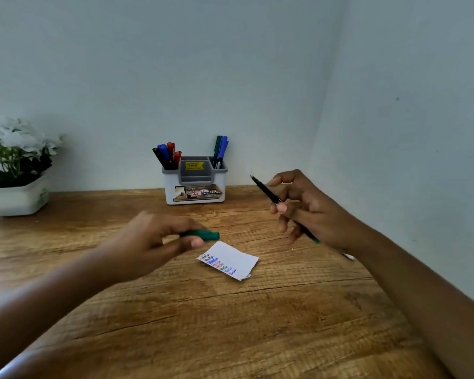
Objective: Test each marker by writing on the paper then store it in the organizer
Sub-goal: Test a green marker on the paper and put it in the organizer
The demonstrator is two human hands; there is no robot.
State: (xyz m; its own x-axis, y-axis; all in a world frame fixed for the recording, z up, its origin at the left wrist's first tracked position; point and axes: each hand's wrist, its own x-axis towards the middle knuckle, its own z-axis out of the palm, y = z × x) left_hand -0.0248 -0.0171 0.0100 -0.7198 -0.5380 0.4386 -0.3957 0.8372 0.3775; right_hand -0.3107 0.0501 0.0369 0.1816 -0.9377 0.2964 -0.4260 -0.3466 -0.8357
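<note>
Green cap (203, 234) sits pinched in the left hand (159, 242), blurred, above the middle of the tabletop (285, 324); the right hand (309, 209) grips the uncapped marker (268, 193), tip pointing up toward the back edge. Between and just below the hands lies the paper (231, 259), covered with lines of coloured writing; the organizer (195, 183) stands at the back edge against the wall, holding markers in both side compartments; a potted plant (17, 165) sits at the back left corner.
</note>
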